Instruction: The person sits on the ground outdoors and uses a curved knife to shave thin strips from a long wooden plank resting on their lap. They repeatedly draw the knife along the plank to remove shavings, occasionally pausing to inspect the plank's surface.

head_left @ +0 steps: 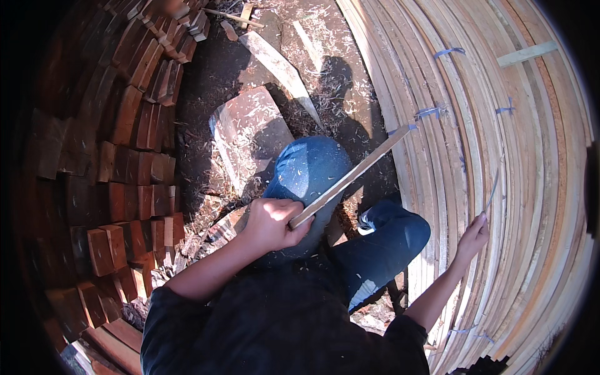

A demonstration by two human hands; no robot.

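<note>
My left hand [272, 224] is closed round the near end of a narrow wooden strip [356, 172]. The strip slants up and to the right across my knee, and its far end reaches the edge of the stacked slats [450, 169]. Out to the right, my right hand [473, 237] is closed on the lower end of a thin, slightly curved bluish-grey strip [494, 187] that rises from the fingers over the slats. Whether it is a blade or a piece of plastic tie I cannot tell.
Blue plastic ties [430, 112] bind the slats, and a short pale board [527, 54] lies across them. Reddish-brown wood blocks [140, 169] are piled high on the left. Between the stacks, a broad board [253, 122], a long offcut [284, 72] and shavings lie on the ground.
</note>
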